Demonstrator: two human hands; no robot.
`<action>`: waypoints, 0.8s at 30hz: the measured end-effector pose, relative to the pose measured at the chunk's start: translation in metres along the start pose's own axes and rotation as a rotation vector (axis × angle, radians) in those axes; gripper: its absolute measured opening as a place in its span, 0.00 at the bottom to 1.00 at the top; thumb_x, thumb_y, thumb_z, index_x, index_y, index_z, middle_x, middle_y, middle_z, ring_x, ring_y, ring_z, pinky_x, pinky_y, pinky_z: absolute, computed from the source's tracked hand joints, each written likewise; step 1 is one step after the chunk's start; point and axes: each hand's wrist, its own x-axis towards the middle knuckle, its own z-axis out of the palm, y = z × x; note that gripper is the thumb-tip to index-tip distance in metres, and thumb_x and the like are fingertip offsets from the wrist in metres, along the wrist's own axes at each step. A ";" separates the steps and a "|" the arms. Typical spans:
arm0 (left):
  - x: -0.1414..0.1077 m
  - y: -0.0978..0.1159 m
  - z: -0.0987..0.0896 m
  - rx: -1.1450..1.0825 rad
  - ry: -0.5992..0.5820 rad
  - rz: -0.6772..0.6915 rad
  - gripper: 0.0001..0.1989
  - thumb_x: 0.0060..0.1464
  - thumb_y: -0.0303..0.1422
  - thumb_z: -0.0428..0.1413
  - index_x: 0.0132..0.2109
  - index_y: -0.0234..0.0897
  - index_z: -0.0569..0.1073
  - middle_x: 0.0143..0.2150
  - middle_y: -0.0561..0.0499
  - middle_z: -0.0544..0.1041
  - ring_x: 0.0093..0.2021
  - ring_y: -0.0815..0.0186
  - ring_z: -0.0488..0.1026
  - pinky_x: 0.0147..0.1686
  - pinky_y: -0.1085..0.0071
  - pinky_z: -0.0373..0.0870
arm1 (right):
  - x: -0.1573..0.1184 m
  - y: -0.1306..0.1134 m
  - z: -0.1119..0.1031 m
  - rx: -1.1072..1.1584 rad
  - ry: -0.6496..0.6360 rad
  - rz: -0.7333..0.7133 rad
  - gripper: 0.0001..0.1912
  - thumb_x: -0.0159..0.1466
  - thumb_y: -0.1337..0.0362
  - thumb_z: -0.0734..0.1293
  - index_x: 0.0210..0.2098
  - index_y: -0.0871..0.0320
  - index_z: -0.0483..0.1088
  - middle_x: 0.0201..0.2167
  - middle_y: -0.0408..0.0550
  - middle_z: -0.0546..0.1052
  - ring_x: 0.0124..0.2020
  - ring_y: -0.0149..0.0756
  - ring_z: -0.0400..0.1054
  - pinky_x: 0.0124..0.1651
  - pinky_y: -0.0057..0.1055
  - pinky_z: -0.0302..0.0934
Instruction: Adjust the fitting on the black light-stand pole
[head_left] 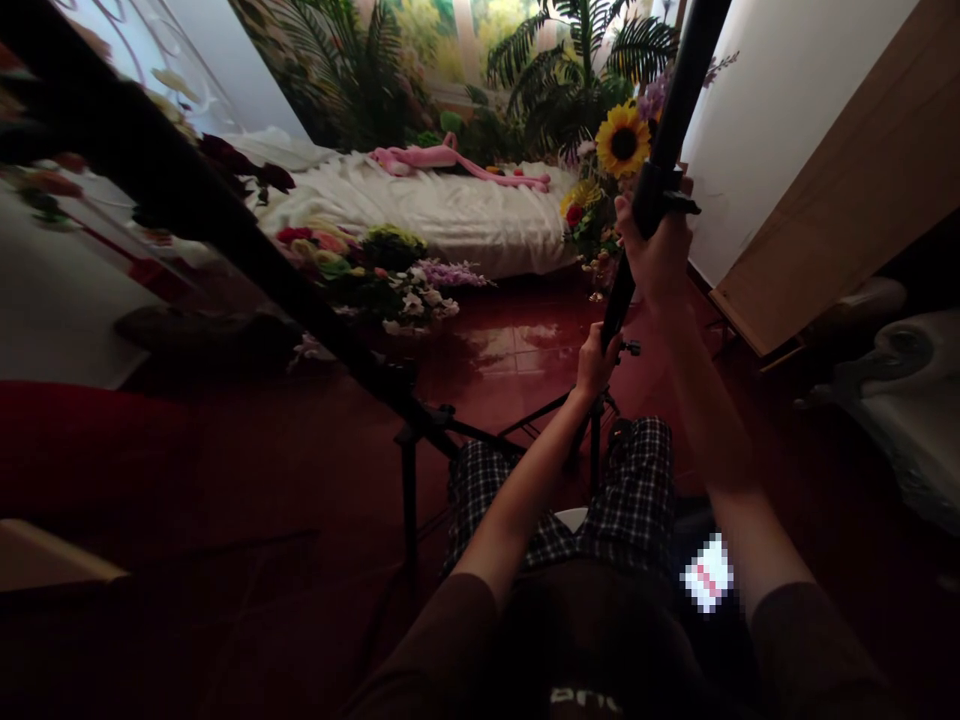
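Observation:
A black stand pole (619, 290) rises steeply in front of me, leaning toward the upper right. Low on it, my left hand (595, 362) is wrapped round the shaft beside a small side knob (630, 348). Higher up, my right hand (660, 245) grips the same pole just under a collar with a clamp lever (679, 205). The pole's legs spread on the floor near my knees. A second black pole (255, 265) slants across the left side, from the upper left down to a joint by my left knee; neither hand touches it.
Artificial flowers (390, 270) lie before a white-draped platform (495, 222) bearing a pink plush toy (427, 157). A sunflower (623, 140) is behind the pole. A wooden panel (840, 190) leans at right, above an ornate sofa (915, 390). Red tiled floor (300, 470) lies below.

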 end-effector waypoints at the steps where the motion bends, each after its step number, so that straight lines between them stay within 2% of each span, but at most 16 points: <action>1: 0.000 0.000 0.000 -0.001 0.003 -0.009 0.11 0.61 0.40 0.56 0.46 0.38 0.68 0.31 0.52 0.75 0.30 0.68 0.73 0.31 0.73 0.64 | -0.005 -0.003 -0.001 -0.018 0.046 0.045 0.37 0.67 0.37 0.53 0.53 0.66 0.63 0.50 0.61 0.72 0.55 0.51 0.70 0.60 0.48 0.61; 3: 0.000 -0.001 0.001 -0.009 0.004 -0.019 0.12 0.60 0.41 0.56 0.46 0.38 0.68 0.31 0.52 0.75 0.29 0.68 0.73 0.31 0.73 0.64 | -0.021 -0.006 -0.002 -0.066 0.076 0.117 0.34 0.65 0.38 0.59 0.51 0.65 0.65 0.45 0.59 0.75 0.51 0.46 0.72 0.58 0.42 0.64; 6: 0.001 -0.003 0.001 -0.027 -0.005 -0.013 0.12 0.61 0.39 0.55 0.47 0.38 0.68 0.31 0.52 0.75 0.29 0.68 0.72 0.31 0.73 0.64 | -0.055 -0.001 0.008 -0.004 0.003 0.205 0.31 0.66 0.42 0.63 0.55 0.62 0.62 0.41 0.56 0.77 0.47 0.44 0.73 0.53 0.37 0.67; 10: 0.002 -0.003 0.001 -0.029 -0.009 0.002 0.11 0.59 0.32 0.55 0.49 0.37 0.67 0.33 0.51 0.75 0.30 0.68 0.72 0.32 0.74 0.64 | -0.092 0.019 0.027 0.042 -0.063 0.179 0.31 0.66 0.42 0.62 0.61 0.54 0.58 0.52 0.57 0.73 0.57 0.48 0.68 0.53 0.39 0.68; 15: 0.000 -0.003 0.002 -0.039 -0.006 -0.020 0.11 0.59 0.30 0.54 0.49 0.37 0.68 0.30 0.53 0.74 0.28 0.69 0.71 0.31 0.74 0.63 | -0.097 0.026 0.035 0.080 -0.109 0.195 0.29 0.66 0.43 0.62 0.60 0.50 0.61 0.52 0.56 0.73 0.59 0.50 0.66 0.54 0.41 0.67; 20: 0.001 -0.002 0.001 -0.044 -0.003 -0.023 0.10 0.59 0.31 0.54 0.48 0.38 0.68 0.30 0.53 0.74 0.29 0.69 0.71 0.32 0.74 0.63 | -0.094 0.023 0.035 0.164 -0.266 0.187 0.32 0.64 0.41 0.64 0.61 0.51 0.62 0.50 0.56 0.74 0.58 0.51 0.67 0.54 0.42 0.67; 24: 0.001 -0.001 -0.001 -0.048 -0.006 -0.021 0.10 0.60 0.35 0.54 0.48 0.38 0.68 0.31 0.53 0.74 0.29 0.70 0.71 0.31 0.74 0.63 | -0.118 0.037 0.020 0.141 -0.186 0.209 0.30 0.67 0.40 0.59 0.61 0.51 0.63 0.52 0.56 0.73 0.59 0.50 0.66 0.59 0.46 0.63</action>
